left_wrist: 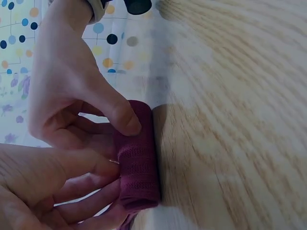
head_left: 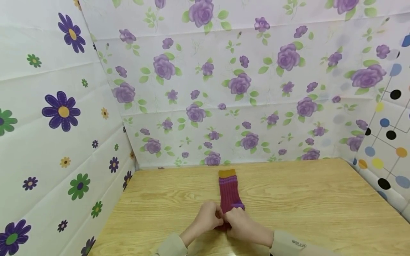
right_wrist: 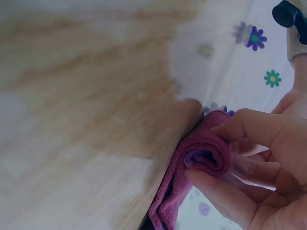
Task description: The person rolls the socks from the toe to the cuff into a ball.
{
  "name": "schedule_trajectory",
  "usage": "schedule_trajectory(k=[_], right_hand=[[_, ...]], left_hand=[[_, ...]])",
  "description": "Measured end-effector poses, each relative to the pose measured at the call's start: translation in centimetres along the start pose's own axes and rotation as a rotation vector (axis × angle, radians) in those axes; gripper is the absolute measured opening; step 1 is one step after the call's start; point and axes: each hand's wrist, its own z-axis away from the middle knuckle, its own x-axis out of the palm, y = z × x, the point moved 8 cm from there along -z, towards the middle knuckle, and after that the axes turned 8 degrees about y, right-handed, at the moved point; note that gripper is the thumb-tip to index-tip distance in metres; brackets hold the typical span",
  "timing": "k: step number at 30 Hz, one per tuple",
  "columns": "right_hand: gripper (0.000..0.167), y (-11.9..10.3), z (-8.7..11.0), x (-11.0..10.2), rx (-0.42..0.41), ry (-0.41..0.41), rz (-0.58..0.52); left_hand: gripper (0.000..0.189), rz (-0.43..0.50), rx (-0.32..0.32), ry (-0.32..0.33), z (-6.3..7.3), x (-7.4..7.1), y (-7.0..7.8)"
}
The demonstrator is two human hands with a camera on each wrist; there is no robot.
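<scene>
A dark red ribbed sock [head_left: 230,193] with an orange cuff and a purple heel lies lengthwise on the table, cuff toward the back wall. Its near end is coiled into a roll [left_wrist: 139,160]; the spiral, purple inside, shows end-on in the right wrist view. My left hand [head_left: 206,217] grips the left side of this roll with curled fingers, partly hidden from the head. On the right side, my right hand [head_left: 246,225] pinches the roll between thumb and fingers. In the left wrist view the right thumb [left_wrist: 125,117] presses on the coil.
The wooden table [head_left: 298,195] reaches back to a wall sheet [head_left: 198,89] printed with purple roses. A daisy-print sheet [head_left: 48,149] stands along the left side, and a dotted sheet [head_left: 397,149] along the right.
</scene>
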Motion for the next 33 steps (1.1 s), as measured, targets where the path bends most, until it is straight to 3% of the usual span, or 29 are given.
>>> schedule_trajectory(k=[4,8,14,21,27,33], right_hand=[[0.026,0.6,-0.2,-0.2,0.013,0.001,-0.036],[0.026,1.2,-0.2,-0.2,0.051,-0.024,-0.106],[0.026,1.9,-0.3,0.1,0.14,-0.106,-0.183],[0.021,2.4,-0.5,0.1,0.198,-0.138,-0.265],[0.023,2.3,-0.8,-0.4,0.189,-0.121,-0.237],[0.031,2.1,-0.7,-0.5,0.186,-0.102,-0.122]], left_hand=[[0.01,0.026,0.021,-0.072,0.1,0.2,0.3],[0.015,-0.025,0.065,-0.135,0.2,0.5,0.7],[0.025,-0.154,0.154,-0.138,0.2,1.0,0.8],[0.027,-0.229,0.169,-0.129,0.0,1.5,1.1],[0.015,-0.214,0.223,-0.149,-0.3,1.7,0.9],[0.006,-0.141,0.201,-0.196,-0.5,1.8,0.6]])
